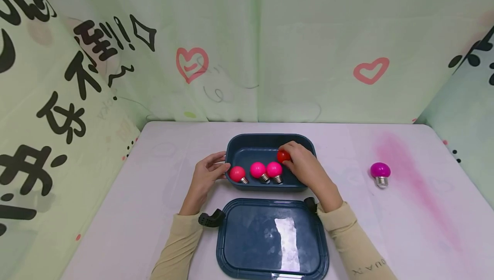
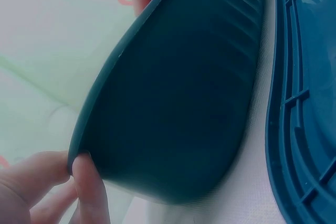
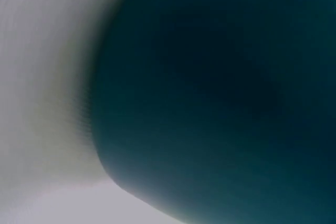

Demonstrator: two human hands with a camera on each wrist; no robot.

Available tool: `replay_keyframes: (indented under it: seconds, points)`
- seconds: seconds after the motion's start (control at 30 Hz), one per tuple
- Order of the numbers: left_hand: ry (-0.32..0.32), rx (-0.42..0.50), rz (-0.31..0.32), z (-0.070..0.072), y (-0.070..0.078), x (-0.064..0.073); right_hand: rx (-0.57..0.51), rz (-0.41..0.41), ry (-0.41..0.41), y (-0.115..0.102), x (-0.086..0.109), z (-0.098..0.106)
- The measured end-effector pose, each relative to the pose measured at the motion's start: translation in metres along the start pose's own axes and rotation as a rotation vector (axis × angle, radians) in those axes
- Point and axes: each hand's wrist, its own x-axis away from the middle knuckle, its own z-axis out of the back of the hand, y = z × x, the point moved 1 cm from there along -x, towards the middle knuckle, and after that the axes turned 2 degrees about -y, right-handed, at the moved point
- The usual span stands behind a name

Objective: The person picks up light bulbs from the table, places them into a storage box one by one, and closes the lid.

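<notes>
A dark blue rectangular container stands on the table, with a red light bulb and two pink light bulbs lying along its near side. At its left end, my left hand pinches the rim between thumb and fingers; the left wrist view shows this grip on the container wall. Over the right part of the container, my right hand holds another red light bulb, whose base is hidden. The right wrist view contains only the container's outer side, without the hand.
Just in front of the container lies its dark blue lid. A purple bulb stands apart on the right of the white table. Pale green curtains with drawings surround the table at the back and sides.
</notes>
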Motion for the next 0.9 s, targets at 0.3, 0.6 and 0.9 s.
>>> replay_keyframes:
  seconds: [0.3,0.6,0.9]
  points:
    - [-0.003,0.003,-0.004,-0.0009,0.0006,-0.0003,0.013,0.005,-0.003,0.0019,-0.0015,-0.0037]
    - [-0.005,0.006,-0.009,-0.0012,0.0006,-0.0007,0.028,0.008,0.006,0.0026,-0.0018,-0.0039]
    - [-0.002,0.001,-0.009,-0.0004,-0.0014,-0.0012,0.05,0.046,0.029,0.0003,0.0008,0.0034]
